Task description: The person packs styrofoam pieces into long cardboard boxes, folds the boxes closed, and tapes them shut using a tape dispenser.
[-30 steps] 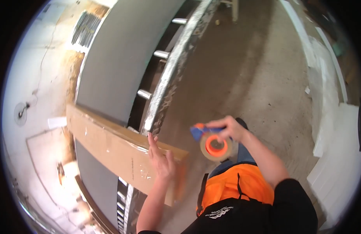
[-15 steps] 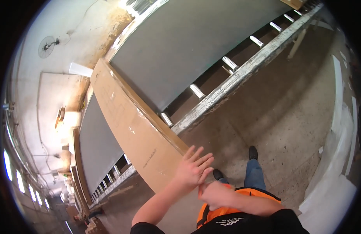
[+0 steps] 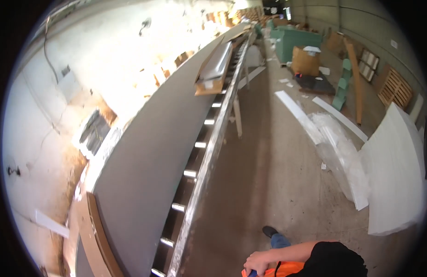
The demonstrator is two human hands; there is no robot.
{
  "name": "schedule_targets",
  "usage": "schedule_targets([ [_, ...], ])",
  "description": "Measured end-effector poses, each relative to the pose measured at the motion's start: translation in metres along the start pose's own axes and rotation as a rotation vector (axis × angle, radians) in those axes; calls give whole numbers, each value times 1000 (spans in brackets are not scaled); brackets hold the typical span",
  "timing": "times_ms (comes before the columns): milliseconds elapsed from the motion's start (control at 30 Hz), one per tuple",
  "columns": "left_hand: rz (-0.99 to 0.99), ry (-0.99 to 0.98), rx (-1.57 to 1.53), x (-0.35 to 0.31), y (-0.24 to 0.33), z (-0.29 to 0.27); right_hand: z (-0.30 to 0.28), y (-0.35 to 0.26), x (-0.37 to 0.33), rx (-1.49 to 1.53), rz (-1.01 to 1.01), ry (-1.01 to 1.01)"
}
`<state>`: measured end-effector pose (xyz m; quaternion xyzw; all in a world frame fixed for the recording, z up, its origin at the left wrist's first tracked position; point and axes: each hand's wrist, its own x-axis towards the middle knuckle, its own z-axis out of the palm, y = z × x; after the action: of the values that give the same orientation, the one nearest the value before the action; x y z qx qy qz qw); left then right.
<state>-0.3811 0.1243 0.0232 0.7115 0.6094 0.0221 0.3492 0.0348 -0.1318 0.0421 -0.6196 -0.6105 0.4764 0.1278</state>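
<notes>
My right hand [image 3: 257,263] is at the lower edge, in front of the orange vest [image 3: 291,269] at my waist. Its fingers are curled down and closed. A bit of something blue [image 3: 253,273] shows beneath them, too cut off to name. My left hand is out of view. To the left, a brown cardboard box [image 3: 94,235], long and flat, lies across a large grey sheet [image 3: 135,184]. The sheet rests along a roller conveyor with a worn pale side rail [image 3: 205,157].
Farther up the conveyor lies an open cardboard box [image 3: 209,87] with a silvery sheet in it. White foam sheets [image 3: 393,171] and crumpled clear plastic film [image 3: 338,152] lie to the right. Beyond are a green bin [image 3: 296,44] and a wooden pallet [image 3: 395,87].
My view has swung right and up along the conveyor. The near cardboard box has shifted to the lower left of the picture. My left hand has left the view; my right stays near my waist.
</notes>
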Motion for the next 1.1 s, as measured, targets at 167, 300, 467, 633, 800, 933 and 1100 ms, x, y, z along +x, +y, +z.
schedule_targets([
  [167,101,321,-442,2,83,-74,3,27,-29,83,128,344],
  [300,248,296,-815,8,167,-63,-15,69,-85,-53,309,457],
  [467,731,-145,-34,60,285,105,-48,123,-172,64,535,557],
  [633,668,-462,-414,23,414,225,-57,210,-256,63,591,790],
  [800,740,-598,-295,43,493,303,-93,248,-322,62,810,958],
  [933,881,-621,-147,64,564,343,-100,298,-342,146,838,1121],
  [1100,896,-722,-97,119,662,411,-148,342,-338,147,911,1134],
])
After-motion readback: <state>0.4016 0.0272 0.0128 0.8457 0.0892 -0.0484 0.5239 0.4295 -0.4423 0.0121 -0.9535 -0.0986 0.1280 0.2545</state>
